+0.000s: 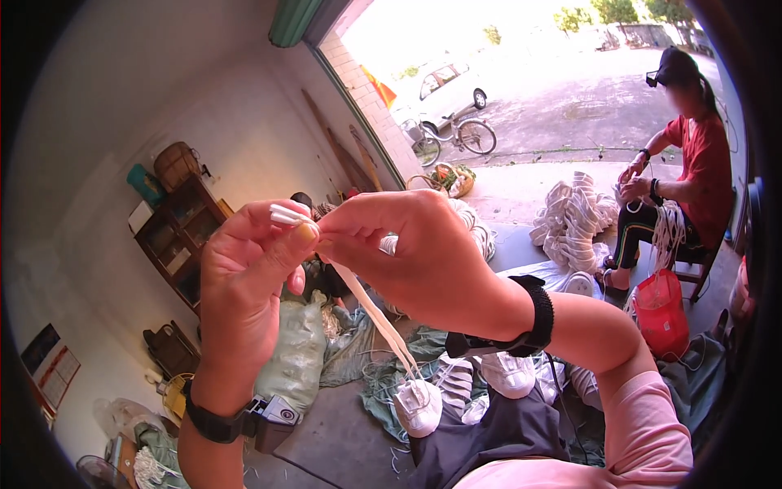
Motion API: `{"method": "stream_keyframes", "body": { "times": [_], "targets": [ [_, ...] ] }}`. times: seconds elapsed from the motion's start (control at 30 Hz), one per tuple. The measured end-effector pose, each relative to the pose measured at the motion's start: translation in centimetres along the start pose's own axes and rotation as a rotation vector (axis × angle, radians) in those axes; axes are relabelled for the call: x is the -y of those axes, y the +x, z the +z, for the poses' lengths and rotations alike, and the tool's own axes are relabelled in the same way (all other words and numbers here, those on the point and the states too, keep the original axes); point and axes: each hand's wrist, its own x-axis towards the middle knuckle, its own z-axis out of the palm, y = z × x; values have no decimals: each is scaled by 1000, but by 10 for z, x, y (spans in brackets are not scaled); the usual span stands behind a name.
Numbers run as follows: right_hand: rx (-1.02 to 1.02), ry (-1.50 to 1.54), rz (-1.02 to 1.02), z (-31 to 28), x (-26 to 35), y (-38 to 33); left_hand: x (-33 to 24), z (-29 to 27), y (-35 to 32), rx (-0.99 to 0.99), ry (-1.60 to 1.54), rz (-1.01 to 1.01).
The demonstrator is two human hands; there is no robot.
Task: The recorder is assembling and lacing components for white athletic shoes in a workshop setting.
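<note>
My left hand [244, 281] is raised and pinches a small bunch of white cords [376, 314] between thumb and fingers. The short cord ends stick out past the thumb. Right against it, the fingertips of my right hand [419, 257] are closed on the same bunch, just below the left thumb. From there the strands hang down, pulled fairly straight, to the top of a white shoe [418, 407] beside dark cloth at my lap. How they are fixed at the shoe is too small to tell. A second white shoe [509, 375] lies to its right.
Bundles of white cord [574, 216] are heaped on the floor ahead. At the right a seated person [700, 163] in red handles white cords, near a red bag [661, 314]. A stuffed translucent sack [292, 350] and a wooden cabinet [183, 236] stand left.
</note>
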Motion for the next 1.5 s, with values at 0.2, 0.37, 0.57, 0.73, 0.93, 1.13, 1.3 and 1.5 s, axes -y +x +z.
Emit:
{"method": "stream_keyframes", "body": {
  "times": [0.2,0.37,0.57,0.73,0.93,1.13,1.3,1.5],
  "targets": [
    [18,-74,52,7,2,-5,2,-4,-6,-1,-122,-157],
    [12,-42,78,11,4,-7,7,-11,-6,4,-175,-159],
    [36,-36,119,16,-3,-5,10,-17,-5,-33,-199,-214],
    [35,-8,112,22,-7,-6,14,-27,-5,1,-267,-263],
    [97,33,153,32,-22,-12,24,-41,-7,-16,-233,-310],
    [293,91,321,61,-83,-44,54,-92,9,-60,-93,-118],
    [482,173,493,100,-163,-98,83,-164,27,-82,69,-57],
    [564,156,670,160,-278,-206,132,-270,45,-37,142,-85]
  ]
}}
